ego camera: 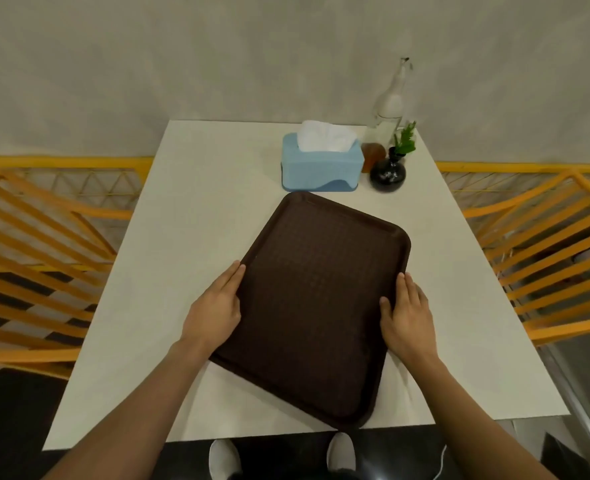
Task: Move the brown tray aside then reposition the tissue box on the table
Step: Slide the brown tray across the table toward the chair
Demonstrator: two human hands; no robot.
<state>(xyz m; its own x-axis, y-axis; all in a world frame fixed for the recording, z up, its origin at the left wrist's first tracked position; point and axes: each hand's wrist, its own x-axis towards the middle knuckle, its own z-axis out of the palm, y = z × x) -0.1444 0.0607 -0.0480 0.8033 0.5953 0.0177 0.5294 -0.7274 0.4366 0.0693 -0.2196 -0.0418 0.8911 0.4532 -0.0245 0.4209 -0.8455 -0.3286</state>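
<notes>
Brown tray [318, 303] mid-table, skewed, far corner just short of blue tissue box [322, 164]. Left hand [214, 313] and right hand [406, 317] flat against opposite long rims, not visibly curled under. Best slid sideways evenly, clear of box and black vase [387, 173].
</notes>
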